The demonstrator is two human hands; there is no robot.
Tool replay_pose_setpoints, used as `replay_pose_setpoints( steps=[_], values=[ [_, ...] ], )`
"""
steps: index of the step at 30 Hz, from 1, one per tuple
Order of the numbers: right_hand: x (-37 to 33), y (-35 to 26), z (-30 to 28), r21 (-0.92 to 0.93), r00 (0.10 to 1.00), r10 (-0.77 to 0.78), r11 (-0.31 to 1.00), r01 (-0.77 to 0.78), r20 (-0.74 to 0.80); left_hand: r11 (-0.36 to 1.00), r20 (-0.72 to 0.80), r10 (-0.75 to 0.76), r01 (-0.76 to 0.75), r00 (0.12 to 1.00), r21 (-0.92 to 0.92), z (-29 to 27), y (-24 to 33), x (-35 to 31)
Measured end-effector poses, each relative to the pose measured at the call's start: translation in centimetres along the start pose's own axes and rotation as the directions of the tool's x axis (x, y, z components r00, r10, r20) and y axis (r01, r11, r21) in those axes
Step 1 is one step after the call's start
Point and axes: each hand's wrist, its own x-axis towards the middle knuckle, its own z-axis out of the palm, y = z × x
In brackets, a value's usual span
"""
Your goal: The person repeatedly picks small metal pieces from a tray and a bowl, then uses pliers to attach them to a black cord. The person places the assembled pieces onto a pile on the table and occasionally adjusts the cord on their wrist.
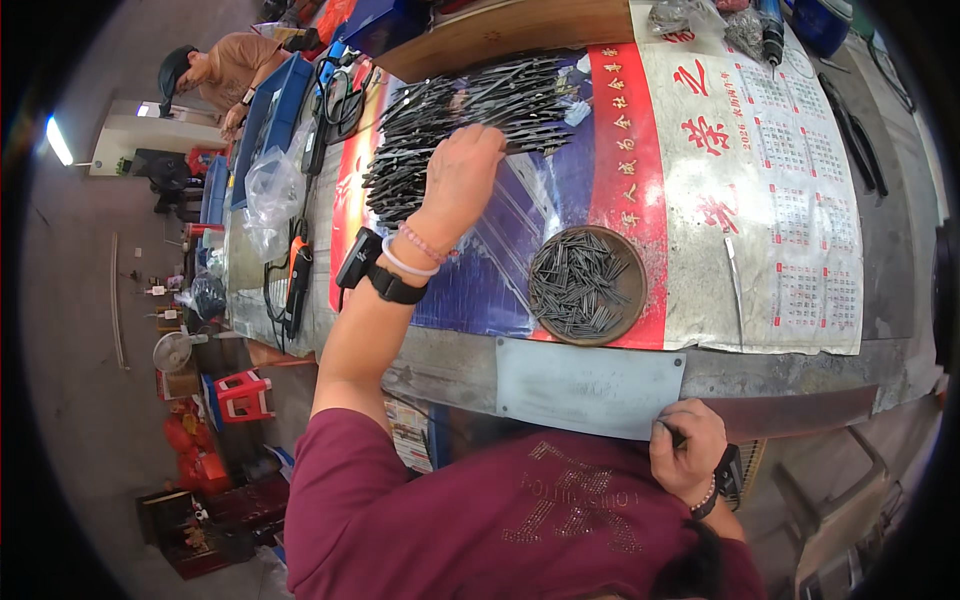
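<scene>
My left hand (462, 172) reaches forward over the bench and closes on one of the thin dark metal strips (530, 146) at the edge of a big pile of such strips (450, 115). My right hand (688, 447) rests at the near edge of the bench, pinching a small dark piece against the lower corner of a flat grey metal plate (585, 385). A round shallow dish (588, 285) full of several short dark pins sits between the two hands.
A printed calendar sheet (790, 200) covers the bench top. A long thin blade (735, 285) lies right of the dish. Plastic bags (272, 190), cables and blue bins (270, 105) line the left side. Another person (215, 70) sits far left. A red stool (240, 393) stands below.
</scene>
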Motion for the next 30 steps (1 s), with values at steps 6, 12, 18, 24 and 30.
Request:
replay_pose_setpoints(
  steps=[6,12,18,24,30],
  values=[
    [0.0,-0.2,0.3,-0.044,0.999,-0.030,0.999,0.029,-0.034,0.949,-0.145,-0.152,0.103,0.978,-0.299,-1.1,-1.5,0.7],
    [-0.1,-0.1,0.7,-0.054,0.998,-0.047,0.998,0.045,-0.051,0.701,0.160,-0.499,0.505,0.852,-0.504,-3.0,-2.9,0.2],
    [-0.2,0.0,0.8,-0.051,0.996,-0.061,0.997,0.058,-0.060,0.785,0.193,-0.501,0.537,0.844,-0.308,-1.1,-2.0,-0.2],
    [-0.2,0.2,0.9,-0.065,0.993,-0.094,0.994,0.090,-0.072,0.789,0.192,-0.499,0.534,0.845,-0.302,-0.9,-2.2,0.0],
    [-0.3,0.0,1.0,-0.084,0.995,-0.074,0.994,0.069,-0.067,0.702,0.066,-0.524,0.475,0.849,-0.530,-6.8,4.0,-0.5]
  ],
)
